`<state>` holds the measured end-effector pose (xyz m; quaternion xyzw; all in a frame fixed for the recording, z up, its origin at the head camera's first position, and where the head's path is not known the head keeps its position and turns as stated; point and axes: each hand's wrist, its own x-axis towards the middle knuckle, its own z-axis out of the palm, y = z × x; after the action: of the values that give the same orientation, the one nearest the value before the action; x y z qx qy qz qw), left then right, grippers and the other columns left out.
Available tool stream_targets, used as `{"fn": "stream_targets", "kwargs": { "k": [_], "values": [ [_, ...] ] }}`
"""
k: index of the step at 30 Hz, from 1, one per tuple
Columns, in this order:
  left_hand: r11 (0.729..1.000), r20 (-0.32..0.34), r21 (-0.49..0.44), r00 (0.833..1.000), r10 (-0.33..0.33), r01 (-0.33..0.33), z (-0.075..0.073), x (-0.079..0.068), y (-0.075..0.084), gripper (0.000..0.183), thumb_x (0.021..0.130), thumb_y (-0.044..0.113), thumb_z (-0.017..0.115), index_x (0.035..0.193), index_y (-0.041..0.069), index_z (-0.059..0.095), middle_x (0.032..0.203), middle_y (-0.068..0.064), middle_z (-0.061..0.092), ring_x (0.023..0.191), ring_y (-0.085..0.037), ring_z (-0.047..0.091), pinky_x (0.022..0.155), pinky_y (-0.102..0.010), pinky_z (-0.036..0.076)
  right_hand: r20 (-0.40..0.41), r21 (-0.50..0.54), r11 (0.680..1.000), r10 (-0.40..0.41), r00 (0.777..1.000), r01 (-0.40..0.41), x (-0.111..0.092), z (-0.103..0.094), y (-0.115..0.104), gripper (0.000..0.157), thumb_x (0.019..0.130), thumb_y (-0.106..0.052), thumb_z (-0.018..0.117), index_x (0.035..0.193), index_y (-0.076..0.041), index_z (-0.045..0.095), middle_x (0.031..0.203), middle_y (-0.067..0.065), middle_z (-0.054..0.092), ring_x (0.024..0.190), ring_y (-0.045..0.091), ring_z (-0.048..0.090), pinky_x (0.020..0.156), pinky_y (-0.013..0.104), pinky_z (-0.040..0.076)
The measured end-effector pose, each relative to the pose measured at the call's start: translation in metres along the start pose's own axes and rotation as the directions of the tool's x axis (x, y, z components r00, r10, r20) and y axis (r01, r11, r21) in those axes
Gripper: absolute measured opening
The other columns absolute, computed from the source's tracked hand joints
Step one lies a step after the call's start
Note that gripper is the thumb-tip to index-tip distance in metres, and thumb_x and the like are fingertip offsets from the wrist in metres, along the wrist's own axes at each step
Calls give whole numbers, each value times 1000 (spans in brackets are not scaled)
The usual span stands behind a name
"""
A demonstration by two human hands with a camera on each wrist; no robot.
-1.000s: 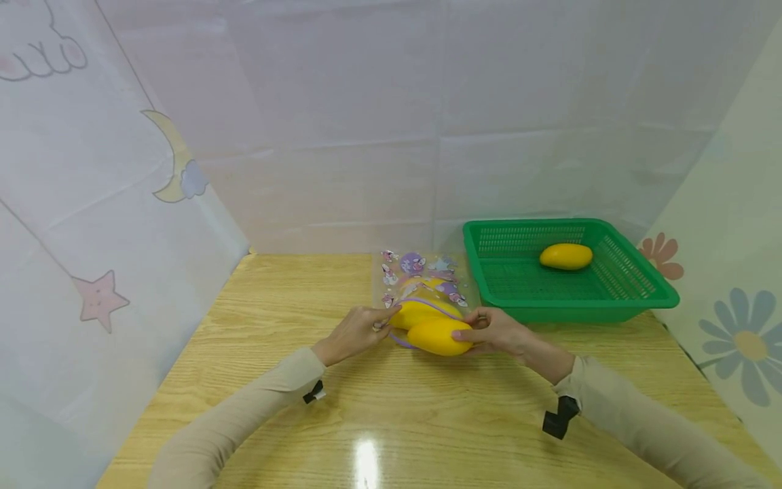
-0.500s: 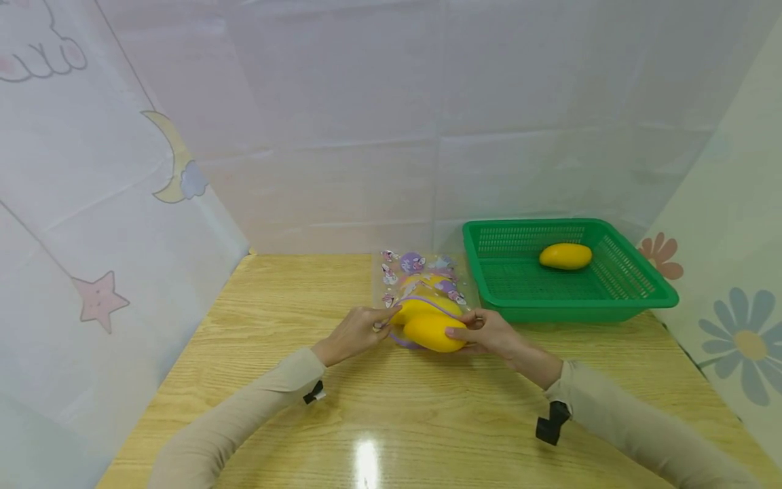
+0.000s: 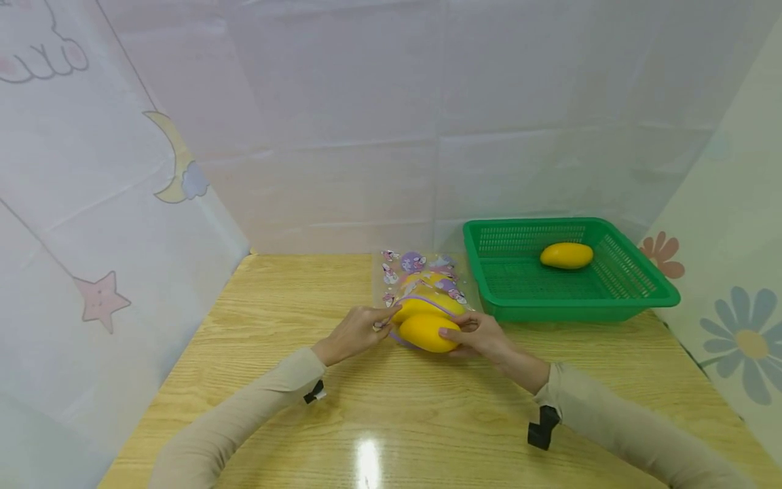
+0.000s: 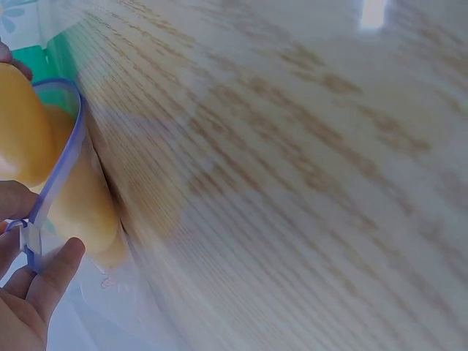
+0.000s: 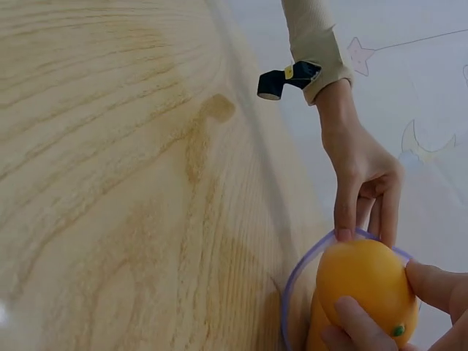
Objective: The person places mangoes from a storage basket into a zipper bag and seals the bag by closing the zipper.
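Note:
A clear zip bag [image 3: 388,277] with printed cartoon figures and a purple rim lies on the table, its mouth facing me. Yellow mangoes [image 4: 84,208] fill it. My left hand [image 3: 356,333] pinches the left edge of the bag's mouth, beside a small pale slider [image 4: 31,238] on the rim. At the mouth, my right hand [image 3: 489,343] grips another mango [image 3: 424,332], thumb on top; the right wrist view shows a green stem spot on this mango [image 5: 365,281]. It sits partly within the purple rim, in front of the bagged fruit. The far mangoes are partly hidden by the print.
A green plastic basket [image 3: 580,303] stands right of the bag, close to its side, with one mango [image 3: 567,256] inside. The wooden table [image 3: 287,292] meets a pale wall sheet at the back. Decorated sheets also hang left and right.
My right hand has moved left and slightly inward with its mango, bringing it further into the bag's mouth. My left hand has kept its place on the rim.

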<state>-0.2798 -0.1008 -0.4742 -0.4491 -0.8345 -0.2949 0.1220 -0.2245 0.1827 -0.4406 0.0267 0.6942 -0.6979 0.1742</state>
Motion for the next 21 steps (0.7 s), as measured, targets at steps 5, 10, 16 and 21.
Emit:
{"fn": "stream_targets", "kwargs": {
  "k": [5,10,16,21],
  "values": [
    [1000,-2,0,1000,12,-12,1,0,0,43,87,-3,73,128,-7,61,93,-13,75,44,2,30,41,-12,34,-17,16,1000,4,1000,-4,0,3,3,57,89,-10,75,132,14,47,131,32,53,86,28,71,83,47,55],
    [1000,-1,7,1000,6,-6,0,0,1,43,87,-4,71,129,-6,61,96,-13,75,44,-2,41,41,-11,33,-57,24,1000,17,998,-16,1,8,0,61,89,-12,76,135,14,46,143,30,44,87,27,72,84,45,55],
    [1000,-6,-6,1000,12,-12,0,1,2,44,86,-6,72,128,-8,61,94,-14,74,43,-1,40,40,-12,32,-56,46,999,17,998,-14,2,11,3,59,89,-5,73,136,16,44,138,34,45,92,27,70,83,44,56],
    [1000,-6,-20,1000,10,-10,0,0,3,43,86,-7,71,127,-9,61,92,-15,74,42,4,21,40,-13,29,-28,41,999,-4,1000,5,2,12,5,57,90,-3,71,137,17,44,135,34,47,94,27,69,82,41,56]
  ]
}}
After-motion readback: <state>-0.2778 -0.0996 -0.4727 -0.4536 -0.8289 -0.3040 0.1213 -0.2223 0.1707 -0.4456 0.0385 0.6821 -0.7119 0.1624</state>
